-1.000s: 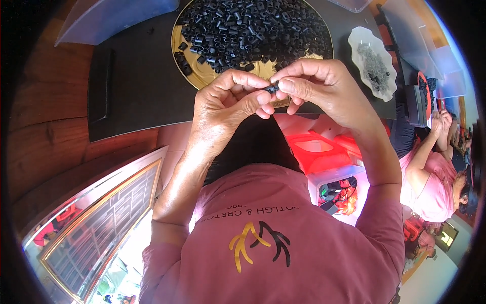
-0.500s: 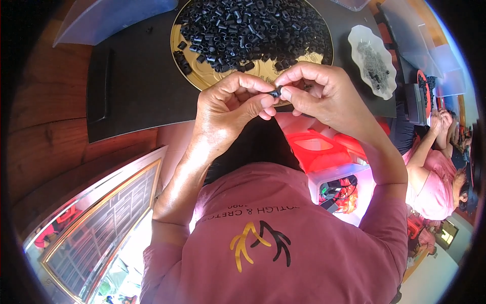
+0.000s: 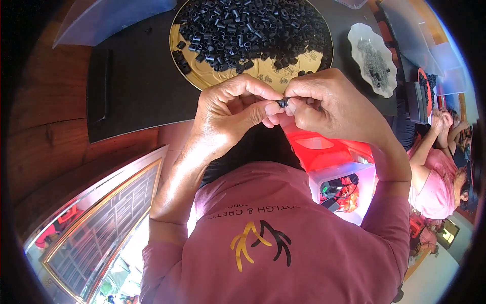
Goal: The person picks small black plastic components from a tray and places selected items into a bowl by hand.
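Note:
Between the fingertips of both hands sits a small black tubular piece (image 3: 282, 102), mostly covered by the fingers. My left hand (image 3: 238, 104) pinches it from the left with thumb and forefinger. From the right, my right hand (image 3: 324, 101) pinches at the same piece; whether it also holds a smaller part is hidden. Just beyond the hands lies a round gold tray (image 3: 212, 76), heaped with many short black tubes (image 3: 238, 35). To its right stands a white wavy-edged dish (image 3: 357, 35) with small clear pieces (image 3: 372, 61) and a few black ones in it.
A dark tabletop (image 3: 136, 91) carries the tray and dish. A translucent bin (image 3: 111, 20) stands at the far left. Below the table's edge are a red plastic stool (image 3: 319, 152) and a clear box with cables (image 3: 339, 190). Another person (image 3: 435, 167) sits at the right, hands raised together.
Both hands have come slightly nearer to me and a little to the right, with the black piece still pinched between them. More of the tray's near rim shows.

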### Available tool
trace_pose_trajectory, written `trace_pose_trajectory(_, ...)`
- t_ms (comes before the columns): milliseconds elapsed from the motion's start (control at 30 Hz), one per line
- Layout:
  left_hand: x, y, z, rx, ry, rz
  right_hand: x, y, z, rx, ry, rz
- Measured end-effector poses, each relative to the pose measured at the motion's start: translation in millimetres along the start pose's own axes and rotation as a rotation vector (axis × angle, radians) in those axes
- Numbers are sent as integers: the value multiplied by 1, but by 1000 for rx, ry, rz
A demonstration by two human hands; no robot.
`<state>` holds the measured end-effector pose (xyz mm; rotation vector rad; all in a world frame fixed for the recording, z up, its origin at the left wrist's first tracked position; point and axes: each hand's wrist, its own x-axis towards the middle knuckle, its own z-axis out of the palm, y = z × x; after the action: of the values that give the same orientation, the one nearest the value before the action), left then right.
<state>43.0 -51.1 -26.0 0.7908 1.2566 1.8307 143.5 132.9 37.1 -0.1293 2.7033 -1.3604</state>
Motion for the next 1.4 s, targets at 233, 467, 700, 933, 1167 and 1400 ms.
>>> trace_pose_trajectory(233,3,-1,1,32,19,5,-1,-8,5,-62,75,67)
trace_pose_trajectory(467,10,-2,0,89,30,-66,5,3,9,-303,130,-17)
trace_pose_trajectory(700,17,10,-3,31,5,-56,9,3,7,-213,159,53)
trace_pose_trajectory(933,14,19,-2,48,-21,-48,-1,-5,2,94,129,139)
trace_pose_trajectory(1167,11,17,10,94,62,13,-1,-2,8,-162,227,-41)
trace_pose_trajectory(1400,20,20,8,63,57,-30,7,-7,3,-284,317,-42)
